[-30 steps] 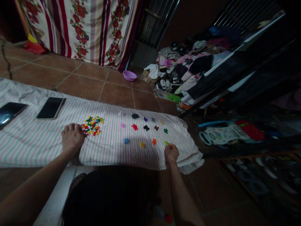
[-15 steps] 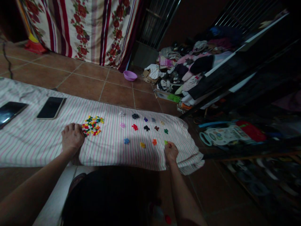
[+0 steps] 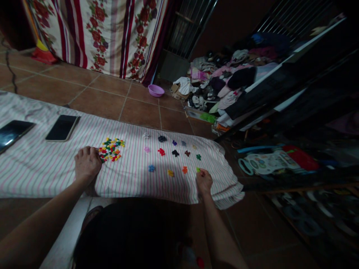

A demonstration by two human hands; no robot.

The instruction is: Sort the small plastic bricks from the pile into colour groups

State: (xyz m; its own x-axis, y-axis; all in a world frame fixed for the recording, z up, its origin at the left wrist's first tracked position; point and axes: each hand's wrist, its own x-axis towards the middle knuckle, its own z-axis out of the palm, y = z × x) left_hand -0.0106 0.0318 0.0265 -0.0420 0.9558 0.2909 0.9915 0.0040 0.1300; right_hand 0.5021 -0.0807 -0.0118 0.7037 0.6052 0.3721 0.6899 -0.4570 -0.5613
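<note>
My right hand (image 3: pixel 204 182) is over the right part of the striped cloth, thumb and finger pinched at a small light green piece (image 3: pixel 198 169). My left hand (image 3: pixel 86 163) rests on the cloth, back up, with fingers bent and nothing visible in them. It lies against the left edge of a mixed pile of small coloured pieces (image 3: pixel 112 150). Between the hands lie small single-colour clusters, among them blue (image 3: pixel 151 168), yellow (image 3: pixel 171 173), orange (image 3: pixel 184 169), red (image 3: pixel 161 151), black (image 3: pixel 175 153), brown (image 3: pixel 187 153) and dark green (image 3: pixel 198 157).
A phone (image 3: pixel 62 128) and a larger dark-screened device (image 3: pixel 14 132) lie on the striped cloth (image 3: pixel 123 183) at left. Beyond it, a purple basin (image 3: pixel 156 90) stands on the tiled floor near heaped clothes (image 3: pixel 221 80). A dark shelf frame (image 3: pixel 252 104) rises at right.
The view has shifted very slightly. Both hands stay in nearly the same places, the right one still pinching at the light green piece.
</note>
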